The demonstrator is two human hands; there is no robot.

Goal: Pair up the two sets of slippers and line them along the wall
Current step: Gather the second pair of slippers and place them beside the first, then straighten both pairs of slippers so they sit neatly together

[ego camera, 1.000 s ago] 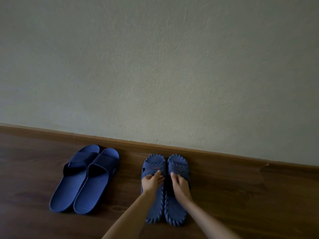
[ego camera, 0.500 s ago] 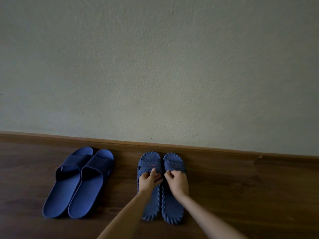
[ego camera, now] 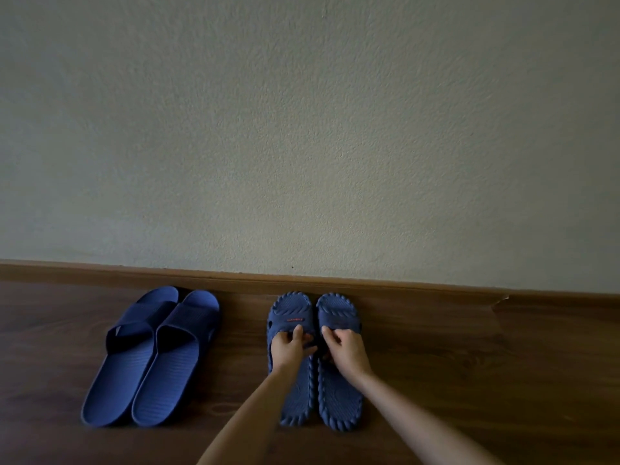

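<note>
Two hands, left (ego camera: 289, 348) and right (ego camera: 345, 350), each grip closed on the ridged slippers' (ego camera: 339, 391) straps.

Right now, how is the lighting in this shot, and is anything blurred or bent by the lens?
Head view: dim, flat light, no glare; the wall darkens toward the corners. The baseboard bows from wide-angle distortion. Both hands, left hand and right hand, look sharp on the ridged slippers; the smooth slippers cast only faint shadows.
</note>
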